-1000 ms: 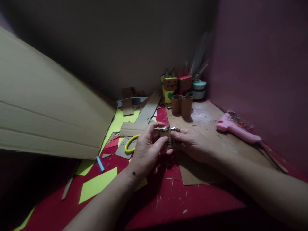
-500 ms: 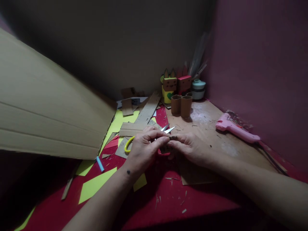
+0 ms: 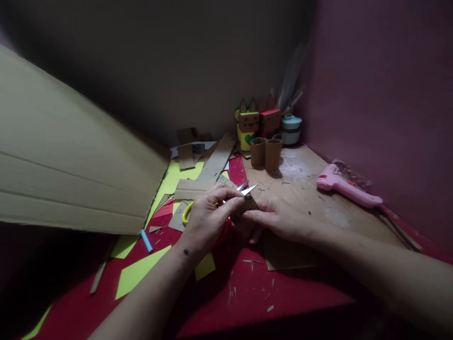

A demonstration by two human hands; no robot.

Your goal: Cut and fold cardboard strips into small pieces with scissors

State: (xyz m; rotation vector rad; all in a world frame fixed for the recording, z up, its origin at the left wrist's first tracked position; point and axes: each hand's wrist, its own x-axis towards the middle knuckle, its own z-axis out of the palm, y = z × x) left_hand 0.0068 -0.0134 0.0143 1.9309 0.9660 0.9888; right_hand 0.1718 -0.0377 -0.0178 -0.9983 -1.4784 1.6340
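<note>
Between my two hands is a small brown cardboard piece (image 3: 242,213) with dark print on it. My left hand (image 3: 215,213) pinches its upper left edge between thumb and fingers. On the right side, my right hand (image 3: 271,217) grips the piece with the thumb on its face and the fingers behind. Scissors (image 3: 249,190) with yellow handles lie on the table just beyond my left hand, blades apart and pointing right; the hand covers their middle.
Cardboard strips (image 3: 216,158) and yellow paper (image 3: 141,273) litter the red table. Brown cardboard tubes (image 3: 273,156) stand before two box-headed figures (image 3: 248,130) and a lidded jar (image 3: 291,130). A pink glue gun (image 3: 348,188) lies right. A large cardboard panel (image 3: 78,151) leans in from the left.
The cardboard piece has tilted up, so more of its printed face shows. My right hand has shifted its grip slightly lower; the left still pinches the edge.
</note>
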